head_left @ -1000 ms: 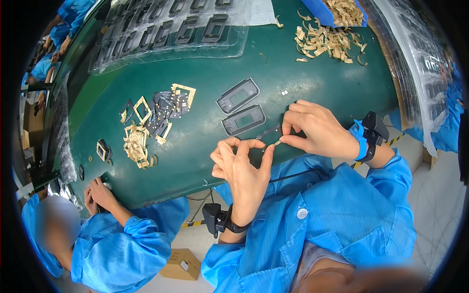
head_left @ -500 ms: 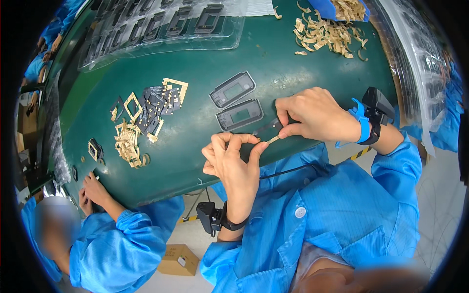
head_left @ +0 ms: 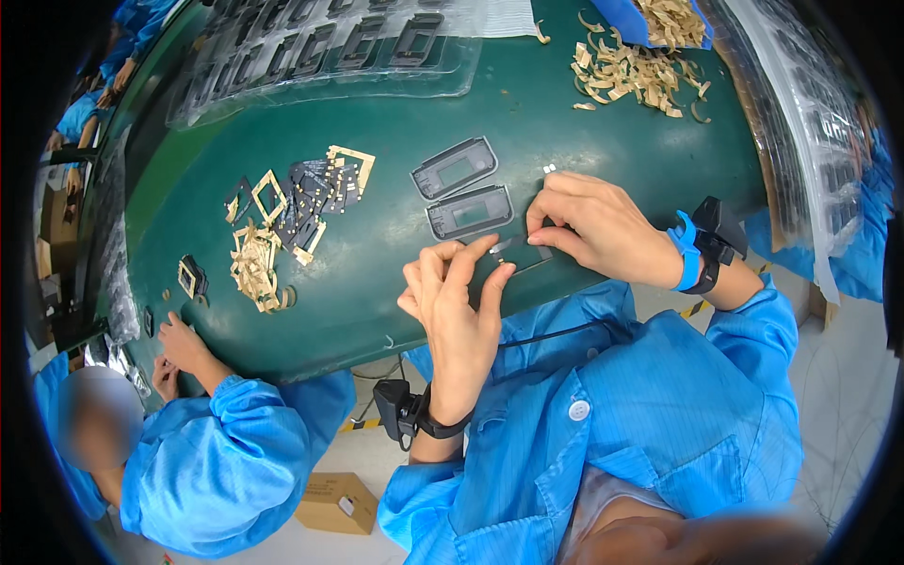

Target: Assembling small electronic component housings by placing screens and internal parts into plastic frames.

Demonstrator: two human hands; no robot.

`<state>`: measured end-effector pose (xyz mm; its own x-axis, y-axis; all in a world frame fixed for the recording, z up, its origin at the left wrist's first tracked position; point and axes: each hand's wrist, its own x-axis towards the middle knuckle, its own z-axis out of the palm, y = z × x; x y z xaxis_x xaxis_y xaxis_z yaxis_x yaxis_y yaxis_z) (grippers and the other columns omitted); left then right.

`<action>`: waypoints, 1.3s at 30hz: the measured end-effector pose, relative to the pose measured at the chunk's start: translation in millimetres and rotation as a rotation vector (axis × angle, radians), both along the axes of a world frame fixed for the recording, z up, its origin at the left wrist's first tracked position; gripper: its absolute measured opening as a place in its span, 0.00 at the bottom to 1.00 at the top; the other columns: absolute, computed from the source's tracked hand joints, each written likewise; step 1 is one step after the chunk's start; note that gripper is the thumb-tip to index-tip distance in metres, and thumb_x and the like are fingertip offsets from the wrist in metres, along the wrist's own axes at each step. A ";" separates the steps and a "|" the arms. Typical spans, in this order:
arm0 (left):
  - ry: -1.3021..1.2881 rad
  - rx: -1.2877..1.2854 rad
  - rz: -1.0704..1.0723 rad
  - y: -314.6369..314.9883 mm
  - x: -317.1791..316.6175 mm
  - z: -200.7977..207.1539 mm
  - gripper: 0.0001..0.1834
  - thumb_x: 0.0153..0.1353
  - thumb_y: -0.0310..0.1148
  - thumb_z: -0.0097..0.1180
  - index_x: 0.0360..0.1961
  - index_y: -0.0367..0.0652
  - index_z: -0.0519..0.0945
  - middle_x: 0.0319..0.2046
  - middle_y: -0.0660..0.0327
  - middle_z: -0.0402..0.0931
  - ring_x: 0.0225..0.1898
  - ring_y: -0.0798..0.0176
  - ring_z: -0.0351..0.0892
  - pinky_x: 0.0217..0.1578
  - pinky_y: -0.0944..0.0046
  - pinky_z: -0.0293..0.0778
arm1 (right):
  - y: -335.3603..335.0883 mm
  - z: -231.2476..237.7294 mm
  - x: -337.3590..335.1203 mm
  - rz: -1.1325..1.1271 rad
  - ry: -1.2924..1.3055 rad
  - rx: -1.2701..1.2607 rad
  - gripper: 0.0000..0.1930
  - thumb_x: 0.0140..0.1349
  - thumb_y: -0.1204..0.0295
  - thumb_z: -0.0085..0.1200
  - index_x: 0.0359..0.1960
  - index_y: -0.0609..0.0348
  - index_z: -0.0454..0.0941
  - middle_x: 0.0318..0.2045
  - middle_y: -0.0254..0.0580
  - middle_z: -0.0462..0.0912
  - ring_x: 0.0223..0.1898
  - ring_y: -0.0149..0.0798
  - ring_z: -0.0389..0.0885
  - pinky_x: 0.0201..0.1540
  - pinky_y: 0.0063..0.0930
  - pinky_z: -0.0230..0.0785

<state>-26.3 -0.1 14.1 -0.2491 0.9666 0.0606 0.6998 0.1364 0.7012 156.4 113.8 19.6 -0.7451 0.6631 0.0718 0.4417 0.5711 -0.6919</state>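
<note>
My right hand (head_left: 595,226) pinches a thin dark frame-shaped piece (head_left: 539,256), holding it just above the near edge of the table. My left hand (head_left: 459,290) is close beside it, with thumb and index finger apart. Between those fingertips shows a small tan bit (head_left: 502,261), and I cannot tell whether it touches the thumb. Just beyond my hands lie two grey plastic housings with rectangular windows, the farther housing (head_left: 433,180) and the nearer housing (head_left: 439,222), side by side on the green table.
To the left lie dark flat pieces (head_left: 306,193) and tan peeled strips (head_left: 252,268). More strips (head_left: 626,75) are heaped at the far right by a blue container (head_left: 617,21). Clear trays (head_left: 377,80) of dark housings stand at the back. A co-worker's hand (head_left: 184,344) works at the lower left.
My left thumb and index finger have parted from the tan strip they were pinching. My right hand has shifted slightly left with the dark piece. Two small white bits now show beyond it.
</note>
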 end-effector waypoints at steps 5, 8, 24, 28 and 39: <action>0.035 0.042 -0.019 5.8 0.2 -7.8 0.12 0.56 0.34 0.71 0.43 0.51 0.87 0.39 0.66 0.72 0.45 0.61 0.69 0.47 0.59 0.57 | -6.3 1.8 -0.8 -0.052 -0.003 0.073 0.10 0.57 0.72 0.65 0.36 0.57 0.76 0.32 0.42 0.76 0.37 0.50 0.76 0.39 0.42 0.70; 0.047 0.067 -0.023 6.6 0.6 -7.0 0.11 0.56 0.33 0.71 0.41 0.51 0.87 0.38 0.66 0.74 0.44 0.61 0.70 0.46 0.60 0.58 | -10.1 3.7 -0.7 -0.045 -0.006 0.127 0.09 0.57 0.72 0.65 0.35 0.58 0.76 0.32 0.42 0.75 0.37 0.49 0.76 0.39 0.41 0.68; 0.011 0.326 -0.255 13.2 -11.3 -22.1 0.09 0.53 0.19 0.66 0.36 0.39 0.83 0.34 0.59 0.76 0.37 0.55 0.75 0.38 0.58 0.71 | -12.9 -8.0 -2.0 -0.054 0.034 0.243 0.08 0.56 0.70 0.66 0.33 0.55 0.77 0.33 0.36 0.74 0.38 0.43 0.74 0.40 0.37 0.66; -0.023 0.318 -0.286 13.0 -14.6 -22.5 0.11 0.53 0.16 0.64 0.38 0.38 0.84 0.34 0.58 0.77 0.37 0.53 0.76 0.37 0.58 0.74 | -16.5 -19.4 -0.9 -0.006 0.091 0.452 0.09 0.54 0.71 0.66 0.34 0.56 0.79 0.32 0.35 0.76 0.35 0.40 0.75 0.35 0.33 0.66; 0.558 0.434 -0.488 -4.6 -15.4 -27.1 0.23 0.52 0.26 0.59 0.52 0.36 0.84 0.42 0.59 0.77 0.42 0.59 0.77 0.40 0.59 0.72 | -19.2 -20.0 14.5 0.138 0.137 0.607 0.14 0.49 0.73 0.60 0.40 0.61 0.84 0.38 0.40 0.82 0.40 0.38 0.82 0.37 0.29 0.73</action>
